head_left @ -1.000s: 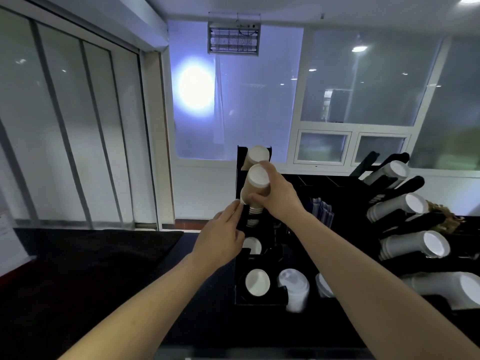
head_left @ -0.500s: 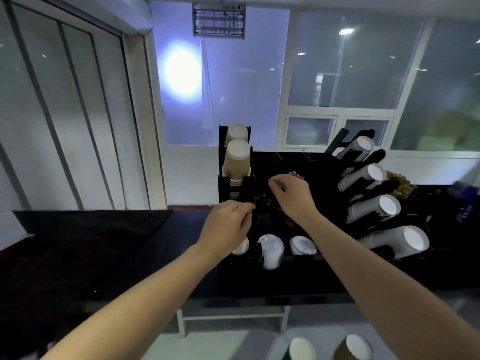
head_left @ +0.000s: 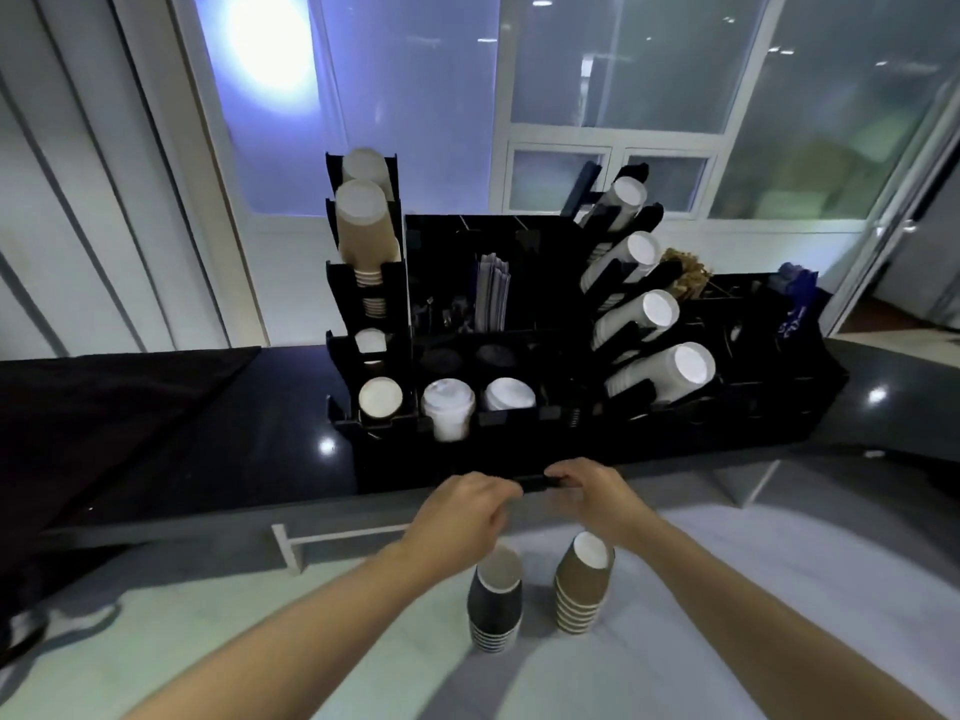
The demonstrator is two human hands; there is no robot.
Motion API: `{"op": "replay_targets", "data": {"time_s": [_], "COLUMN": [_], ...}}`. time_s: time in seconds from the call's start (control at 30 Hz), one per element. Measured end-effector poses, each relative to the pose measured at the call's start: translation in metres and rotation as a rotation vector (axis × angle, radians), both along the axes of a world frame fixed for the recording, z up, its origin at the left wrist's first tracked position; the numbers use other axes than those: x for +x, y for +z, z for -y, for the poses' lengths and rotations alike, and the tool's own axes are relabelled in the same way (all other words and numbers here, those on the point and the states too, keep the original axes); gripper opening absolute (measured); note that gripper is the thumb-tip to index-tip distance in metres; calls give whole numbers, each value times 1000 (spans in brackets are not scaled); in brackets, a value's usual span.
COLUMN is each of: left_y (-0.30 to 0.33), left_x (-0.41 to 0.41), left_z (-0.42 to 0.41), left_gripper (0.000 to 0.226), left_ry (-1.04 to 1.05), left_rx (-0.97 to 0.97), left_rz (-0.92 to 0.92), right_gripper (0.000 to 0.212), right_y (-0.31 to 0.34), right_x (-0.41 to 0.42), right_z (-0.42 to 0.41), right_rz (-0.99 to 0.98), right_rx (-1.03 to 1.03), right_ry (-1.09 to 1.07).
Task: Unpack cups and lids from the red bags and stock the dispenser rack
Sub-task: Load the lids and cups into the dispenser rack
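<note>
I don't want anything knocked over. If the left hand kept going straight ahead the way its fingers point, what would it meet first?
The left hand points at the front edge of the black dispenser rack. That edge would likely come first, well below the white lids. Depth is unclear.

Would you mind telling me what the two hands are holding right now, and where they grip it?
Both the left hand and right hand curl round a thin dark strip, one at each end.
</note>
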State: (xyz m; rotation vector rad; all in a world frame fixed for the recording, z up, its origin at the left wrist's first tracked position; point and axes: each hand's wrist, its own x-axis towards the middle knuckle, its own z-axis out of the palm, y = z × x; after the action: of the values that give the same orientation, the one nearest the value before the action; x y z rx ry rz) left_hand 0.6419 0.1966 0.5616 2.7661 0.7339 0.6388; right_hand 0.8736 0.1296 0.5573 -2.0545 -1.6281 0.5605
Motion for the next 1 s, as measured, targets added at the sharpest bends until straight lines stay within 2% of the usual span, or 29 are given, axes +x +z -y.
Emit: {"op": "replay_targets", "data": {"time_s": [0.13,0.2,0.33,0.47,0.63,0.73,1.0], "left_y": [-46,-66,-91,-95,-84,-66,15], "left_x": [12,13,10,8,4,2,-17], "left_z": [17,26,38,44,43,36,-4], "left_gripper": [39,42,44,45,41,39,30], "left_ry": [39,58,64,77,93,107,140], "left_rx": [-125,-162,-134,-120,-111,-71,143], "left_rz": [-173,-257,-342,-339,-283,-190,162], "right_gripper": [67,73,62,55,55,60,63], "right_y": [-45,-61,-83,-93,-83,-62,52], "right_x": [12,14,12,7,3,0,-20], "right_z": [32,43,55,59,56,45,8], "right_rz": [64,45,-7,21,29,64,54], "right_rx": [-102,-131,-198,-152,-121,-43,194], "right_ry": [-54,-55,-68,-85,-85,-47,54]}}
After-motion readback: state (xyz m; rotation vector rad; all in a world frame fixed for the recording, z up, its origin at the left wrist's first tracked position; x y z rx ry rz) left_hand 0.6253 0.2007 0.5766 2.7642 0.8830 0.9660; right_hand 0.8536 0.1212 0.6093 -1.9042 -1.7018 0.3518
